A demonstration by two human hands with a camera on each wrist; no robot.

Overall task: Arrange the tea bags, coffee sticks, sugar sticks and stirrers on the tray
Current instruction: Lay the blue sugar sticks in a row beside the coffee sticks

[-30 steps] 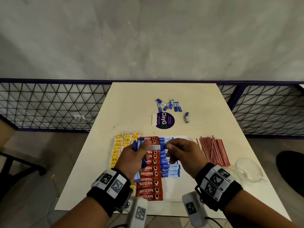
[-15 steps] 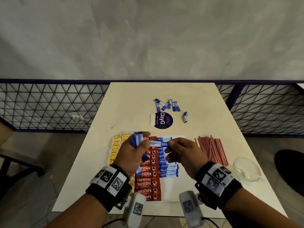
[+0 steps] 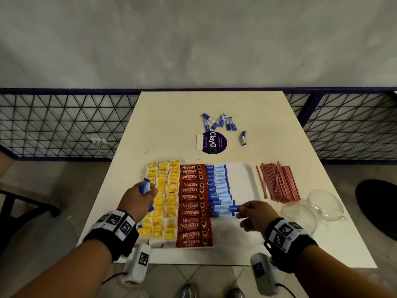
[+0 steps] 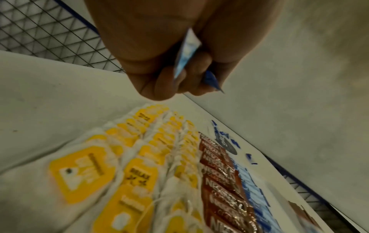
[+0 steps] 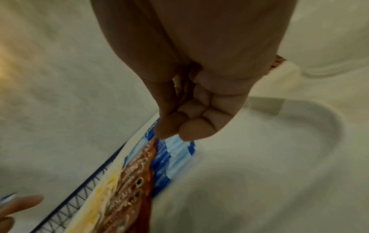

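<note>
A white tray (image 3: pixel 242 179) holds columns of yellow tea bags (image 3: pixel 166 201), red Nescafe coffee sticks (image 3: pixel 193 205) and blue sugar sticks (image 3: pixel 218 188). My left hand (image 3: pixel 139 196) hovers over the tea bags and grips a small bunch of blue sugar sticks (image 4: pixel 187 52). My right hand (image 3: pixel 255 214) pinches one blue sugar stick (image 3: pixel 234 208) by its end, at the near end of the blue column. Red stirrers (image 3: pixel 277 183) lie in a pile on the table right of the tray.
Several loose blue sugar sticks (image 3: pixel 219 123) lie far up the white table (image 3: pixel 171 117), behind a round purple ClayGo sticker (image 3: pixel 213 143). Two clear glass bowls (image 3: pixel 311 208) sit near the right edge. A wire-mesh railing (image 3: pixel 64 125) runs behind.
My hands have parted. The right hand drew one sugar stick out of the left hand's bunch and carried it down to the near end of the blue column. The left hand shifted left.
</note>
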